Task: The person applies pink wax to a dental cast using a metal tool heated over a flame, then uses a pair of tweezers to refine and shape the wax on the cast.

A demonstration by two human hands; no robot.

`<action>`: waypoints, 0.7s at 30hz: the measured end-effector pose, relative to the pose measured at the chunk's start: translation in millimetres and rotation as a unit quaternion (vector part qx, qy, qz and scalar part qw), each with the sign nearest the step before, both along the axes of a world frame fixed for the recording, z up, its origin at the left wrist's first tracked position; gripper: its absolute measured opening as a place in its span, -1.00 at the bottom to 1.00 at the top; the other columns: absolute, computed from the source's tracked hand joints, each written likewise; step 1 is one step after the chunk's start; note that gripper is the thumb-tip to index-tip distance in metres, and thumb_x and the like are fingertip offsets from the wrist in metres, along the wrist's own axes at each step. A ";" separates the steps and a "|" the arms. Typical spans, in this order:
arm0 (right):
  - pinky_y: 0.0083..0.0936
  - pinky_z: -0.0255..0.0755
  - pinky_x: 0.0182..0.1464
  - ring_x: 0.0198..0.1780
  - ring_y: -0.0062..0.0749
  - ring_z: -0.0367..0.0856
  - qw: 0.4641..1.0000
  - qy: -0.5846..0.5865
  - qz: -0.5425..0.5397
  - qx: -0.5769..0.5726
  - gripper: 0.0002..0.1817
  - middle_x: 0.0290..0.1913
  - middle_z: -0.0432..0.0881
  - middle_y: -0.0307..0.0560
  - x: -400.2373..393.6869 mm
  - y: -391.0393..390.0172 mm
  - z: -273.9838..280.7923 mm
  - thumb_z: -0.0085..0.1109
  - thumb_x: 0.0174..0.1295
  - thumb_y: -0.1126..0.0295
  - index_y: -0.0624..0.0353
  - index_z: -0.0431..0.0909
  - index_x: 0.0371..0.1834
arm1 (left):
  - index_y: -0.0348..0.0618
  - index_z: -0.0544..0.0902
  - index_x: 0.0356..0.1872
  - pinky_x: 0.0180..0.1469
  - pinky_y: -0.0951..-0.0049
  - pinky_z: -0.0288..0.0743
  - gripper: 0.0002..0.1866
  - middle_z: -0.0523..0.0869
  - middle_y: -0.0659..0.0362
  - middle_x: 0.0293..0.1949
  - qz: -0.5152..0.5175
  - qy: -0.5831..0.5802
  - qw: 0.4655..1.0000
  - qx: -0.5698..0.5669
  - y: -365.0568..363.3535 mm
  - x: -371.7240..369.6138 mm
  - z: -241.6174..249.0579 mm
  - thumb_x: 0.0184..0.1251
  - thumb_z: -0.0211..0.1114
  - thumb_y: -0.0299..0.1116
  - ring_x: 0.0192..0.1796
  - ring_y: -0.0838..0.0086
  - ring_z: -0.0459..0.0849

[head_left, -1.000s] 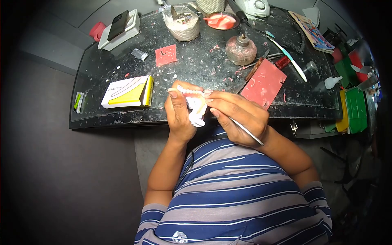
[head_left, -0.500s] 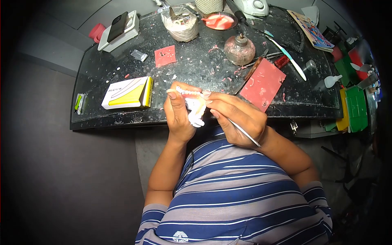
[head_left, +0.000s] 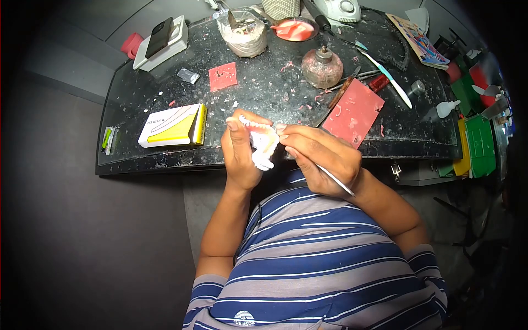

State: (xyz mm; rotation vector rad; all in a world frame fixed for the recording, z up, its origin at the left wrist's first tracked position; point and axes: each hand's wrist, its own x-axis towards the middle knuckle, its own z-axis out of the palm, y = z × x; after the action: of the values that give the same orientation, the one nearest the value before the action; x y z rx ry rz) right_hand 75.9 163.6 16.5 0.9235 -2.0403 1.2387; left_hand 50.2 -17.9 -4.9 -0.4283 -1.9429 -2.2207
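A white dental model (head_left: 263, 151) with a row of teeth and pinkish wax is held over the desk's front edge by my left hand (head_left: 240, 151), its thumb up along the left side. My right hand (head_left: 326, 159) pinches a thin metal tool (head_left: 336, 181), whose handle sticks out below the palm toward the striped shirt. The fingertips of this hand touch or nearly touch the model's right side; the tool's working tip is hidden there.
On the dark desk (head_left: 264, 99) are a yellow-white box (head_left: 170, 126), pink wax sheets (head_left: 355, 113), a glass burner (head_left: 322, 67), a knife, a toothbrush (head_left: 390, 80), a bag of powder (head_left: 245, 38) and a phone (head_left: 159, 38). Green bins (head_left: 479, 146) stand at right.
My right hand has shifted very slightly to the right with the tool. The left hand and the model are almost unmoved.
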 end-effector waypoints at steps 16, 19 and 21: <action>-0.35 0.73 -0.05 -0.05 -0.03 0.82 0.999 0.014 0.034 -0.023 -0.85 -0.10 0.76 0.22 -7.5 4.9 -0.7 0.30 0.30 0.64 0.47 0.69 -0.11 | -0.23 0.55 -0.29 -0.68 0.60 0.17 -0.31 0.50 0.24 -0.66 -0.111 -0.125 0.978 0.127 -3.1 -5.3 5.7 0.75 -0.32 0.16 -0.71 0.68 0.33; -0.34 0.73 -0.02 -0.05 -0.04 0.82 0.999 0.002 0.037 -0.023 -0.85 -0.10 0.76 0.22 -6.4 5.1 -1.0 0.31 0.29 0.64 0.48 0.69 -0.11 | -0.23 0.55 -0.28 -0.68 0.60 0.17 -0.31 0.50 0.24 -0.66 -0.108 -0.122 0.979 0.125 -2.4 -4.9 6.1 0.75 -0.33 0.16 -0.71 0.67 0.33; -0.34 0.73 -0.02 -0.05 -0.03 0.82 0.999 -0.002 0.036 -0.025 -0.85 -0.10 0.76 0.22 -6.5 4.4 -0.3 0.31 0.29 0.64 0.47 0.69 -0.11 | -0.23 0.54 -0.28 -0.68 0.60 0.19 -0.32 0.50 0.23 -0.66 -0.105 -0.128 0.977 0.137 -1.7 -4.6 6.4 0.75 -0.33 0.16 -0.71 0.67 0.34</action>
State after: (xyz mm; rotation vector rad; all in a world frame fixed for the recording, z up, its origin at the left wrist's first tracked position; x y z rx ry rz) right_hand 69.3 168.1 16.3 0.9781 -1.9855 1.3243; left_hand 45.6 -19.6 1.5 -0.3339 -1.7299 -2.7523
